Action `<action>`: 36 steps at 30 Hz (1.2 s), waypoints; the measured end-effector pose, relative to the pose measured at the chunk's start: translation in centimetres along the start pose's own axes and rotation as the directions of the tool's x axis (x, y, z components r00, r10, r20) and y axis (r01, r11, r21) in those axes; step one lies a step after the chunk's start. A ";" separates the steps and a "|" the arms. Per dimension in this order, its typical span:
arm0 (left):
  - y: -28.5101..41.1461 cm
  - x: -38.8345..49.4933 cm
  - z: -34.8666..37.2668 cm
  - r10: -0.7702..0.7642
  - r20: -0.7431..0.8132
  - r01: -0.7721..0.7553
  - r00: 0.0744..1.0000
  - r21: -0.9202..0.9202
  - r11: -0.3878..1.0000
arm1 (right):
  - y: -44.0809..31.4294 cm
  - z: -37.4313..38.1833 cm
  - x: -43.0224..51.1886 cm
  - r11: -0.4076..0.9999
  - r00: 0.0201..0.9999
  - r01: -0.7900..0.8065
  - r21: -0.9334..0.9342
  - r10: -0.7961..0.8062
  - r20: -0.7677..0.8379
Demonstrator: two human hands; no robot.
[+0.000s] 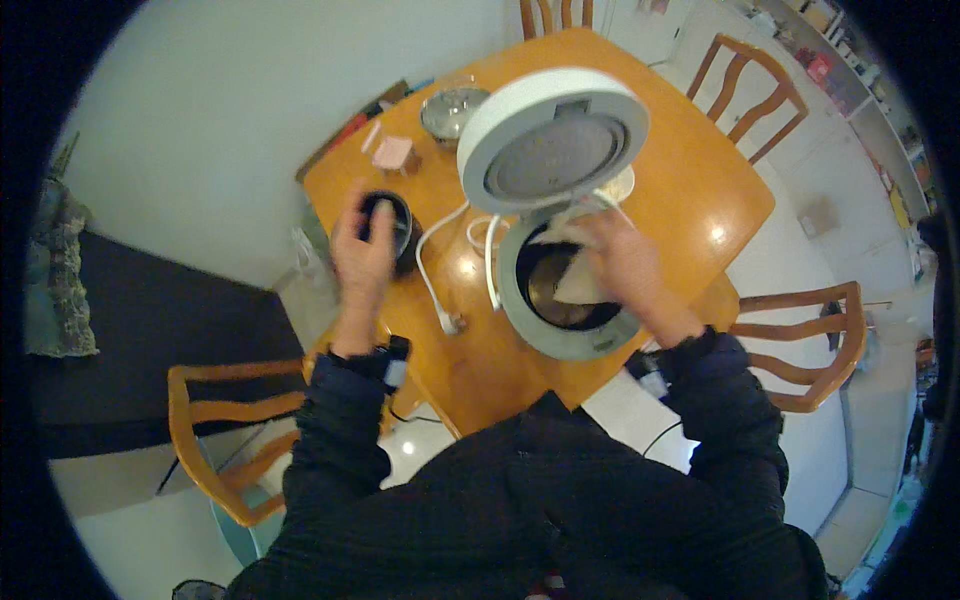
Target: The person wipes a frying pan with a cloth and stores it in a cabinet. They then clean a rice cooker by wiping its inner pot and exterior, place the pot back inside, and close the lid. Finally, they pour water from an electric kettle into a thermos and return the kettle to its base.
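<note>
A white rice cooker (517, 322) stands on the wooden table with its lid (555, 142) raised. Over the cooker's open well is my right hand (626, 259), shut on a pale cloth (581, 281) that hangs partly into the well. The cooker's heating plate (551, 277) shows at the bottom. To the left, my left hand (364, 244) is at a dark round pot (401, 217), blurred, its fingers over the near rim; whether it grips the pot I cannot tell. A white power cord ends in a plug (450, 322) lying between pot and cooker.
Behind the cooker are a metal bowl (450, 112) and a pale dish (621, 184), partly hidden. A small pink box (394, 152) sits near the table's left edge. Wooden chairs (847, 345) surround the table (697, 180). A wall runs along the left.
</note>
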State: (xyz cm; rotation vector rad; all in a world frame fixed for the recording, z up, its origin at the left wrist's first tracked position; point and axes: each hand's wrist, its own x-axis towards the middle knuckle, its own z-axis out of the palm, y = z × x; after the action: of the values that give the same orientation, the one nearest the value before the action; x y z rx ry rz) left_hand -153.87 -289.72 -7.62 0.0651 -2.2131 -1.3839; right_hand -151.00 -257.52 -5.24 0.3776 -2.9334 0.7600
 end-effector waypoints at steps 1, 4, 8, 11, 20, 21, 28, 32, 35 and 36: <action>-1.7 -0.1 -1.7 0.086 -0.115 -0.071 0.990 0.131 0.989 | 1.0 -1.3 -0.9 0.996 0.996 -0.077 -0.050 0.079 0.034; -7.1 0.0 -6.4 0.155 -0.166 -0.013 0.974 0.640 0.769 | 2.1 -4.2 -3.5 0.990 0.958 -0.087 -0.110 0.114 0.264; -12.1 -0.3 -8.4 -0.387 -0.177 0.420 0.905 0.524 0.741 | -0.8 -4.5 -5.2 0.986 0.950 -0.055 0.160 0.002 0.312; -12.9 -0.7 -8.3 -0.748 0.106 0.741 0.655 0.100 0.664 | -3.8 -2.6 -7.2 0.937 0.948 0.130 0.323 -0.213 0.236; -14.2 -0.2 -6.4 -0.667 0.197 0.657 0.719 0.120 0.744 | -0.5 -5.5 -9.7 0.977 0.994 -0.050 0.206 0.068 -0.082; -14.3 0.0 -6.6 -0.662 0.192 0.667 0.724 0.045 0.743 | -0.5 -5.6 -10.1 0.960 0.988 -0.078 0.269 0.110 -0.106; -11.3 -3.7 -11.7 -0.661 0.448 0.769 0.602 -0.101 0.632 | -1.9 -4.9 -12.0 0.702 0.964 -0.221 0.677 0.263 0.041; -4.9 -6.4 -13.1 -0.538 0.595 0.775 0.597 -0.255 0.579 | -4.0 -4.3 -10.3 0.571 0.979 -0.200 0.796 0.145 0.142; 1.4 -8.5 -11.3 -0.369 0.693 0.742 0.619 -0.363 0.563 | -6.1 -2.2 -9.1 0.523 0.993 -0.099 0.847 0.002 0.115; 3.1 -8.7 -10.0 -0.398 0.684 0.736 0.611 -0.308 0.603 | -6.6 -1.3 -8.8 0.455 0.989 -0.119 0.883 -0.029 0.148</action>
State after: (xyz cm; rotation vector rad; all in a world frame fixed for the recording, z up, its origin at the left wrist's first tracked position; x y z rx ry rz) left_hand -141.10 -293.80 -5.09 0.2481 -2.1671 -2.7330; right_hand -140.73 -260.53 -2.33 0.4038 -2.3281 2.3676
